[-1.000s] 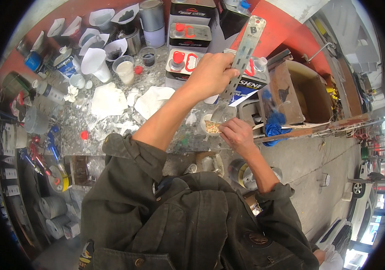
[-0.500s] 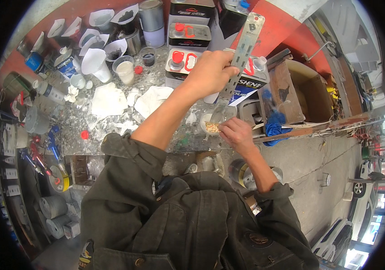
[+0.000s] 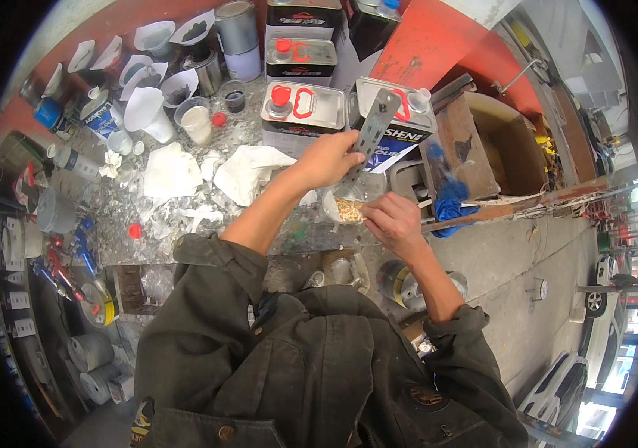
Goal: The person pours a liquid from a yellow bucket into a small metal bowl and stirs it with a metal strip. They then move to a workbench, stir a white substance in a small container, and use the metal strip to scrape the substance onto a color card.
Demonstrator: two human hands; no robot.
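Observation:
My left hand [image 3: 328,158] is closed around a flat metal ruler [image 3: 375,127] with slots cut through it. The ruler slants, its upper end in front of a white-topped can and its lower end above a clear plastic cup [image 3: 372,184]. Lower down, my right hand [image 3: 395,222] has its fingers closed at the rim of a small white cup [image 3: 329,207]. Yellowish, speckled material [image 3: 348,210] shows inside this cup; what it is I cannot make out. My right fingertips are partly hidden at its edge.
Square metal cans [image 3: 304,104] with red caps stand behind my hands. Paper funnels [image 3: 147,112], a cup of whitish liquid [image 3: 197,124] and white wipes [image 3: 172,172] lie left on the stained bench. An open cardboard box [image 3: 509,145] and blue gloves [image 3: 453,215] are at right.
My left hand has come down and slightly left with the ruler, whose upper end is now lower. My right hand stays near the white cup; more of the speckled material shows.

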